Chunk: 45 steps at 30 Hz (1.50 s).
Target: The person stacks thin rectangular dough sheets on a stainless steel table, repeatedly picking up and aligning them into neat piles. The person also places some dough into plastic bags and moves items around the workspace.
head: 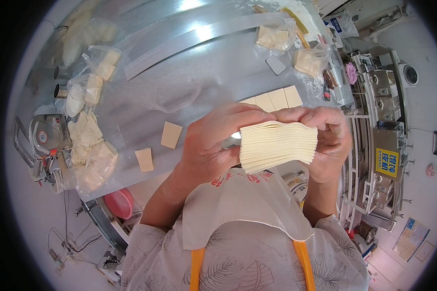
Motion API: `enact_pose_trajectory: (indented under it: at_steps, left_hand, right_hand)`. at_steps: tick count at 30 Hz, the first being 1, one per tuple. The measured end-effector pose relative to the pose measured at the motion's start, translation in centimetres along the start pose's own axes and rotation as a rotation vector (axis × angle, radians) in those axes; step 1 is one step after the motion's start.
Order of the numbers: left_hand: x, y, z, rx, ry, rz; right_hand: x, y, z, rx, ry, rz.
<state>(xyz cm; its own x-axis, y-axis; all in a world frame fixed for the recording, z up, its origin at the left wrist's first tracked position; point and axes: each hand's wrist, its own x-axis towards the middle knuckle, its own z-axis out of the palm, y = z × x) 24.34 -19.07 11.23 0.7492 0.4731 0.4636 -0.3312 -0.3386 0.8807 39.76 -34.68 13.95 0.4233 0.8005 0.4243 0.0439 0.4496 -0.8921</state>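
Between my two hands is a thick stack of thin, pale dough wrappers [278, 147], raised above the table's near edge with its layered side facing me. My left hand [213, 145] grips its left end, the thumb low and the fingers along the top. At the other end, my right hand [327, 140] holds it with bent fingers over the upper corner. Behind my hands lies a row of square dough stacks [276, 99], partly hidden by the fingers. Two loose dough pieces, one upper [171, 135] and one lower [144, 159], lie left of my left hand.
Bagged dough stacks sit at the table's left [94, 89] and far right [275, 38]. A heap of dough scraps [85, 134] lies beside a metal appliance [49, 134]. A long clear strip [204, 34] spans the back. Metal machinery [384, 145] stands right; a pink basin [119, 203] is below.
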Motion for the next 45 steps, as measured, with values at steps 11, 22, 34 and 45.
enact_pose_trajectory:
  at_steps: [11, 22, 34, 45]
  left_hand:
    - [0.02, 0.36, -0.12, 0.01, -0.006, -0.026]
    - [-0.06, 0.02, -0.26, 0.006, -0.002, -0.018]
    - [-0.04, -0.26, -0.41, -0.007, -0.011, -0.026]
    - [-0.16, -0.56, -0.43, 0.006, 0.002, -0.025]
  right_hand:
    - [-0.03, -0.29, 0.46, -0.072, 0.059, 0.05]
    - [0.14, -0.12, 0.56, -0.051, 0.069, 0.07]
    - [0.35, 0.31, 0.38, 0.053, 0.03, 0.052]
    - [0.59, 0.39, 0.28, 0.05, 0.025, 0.058]
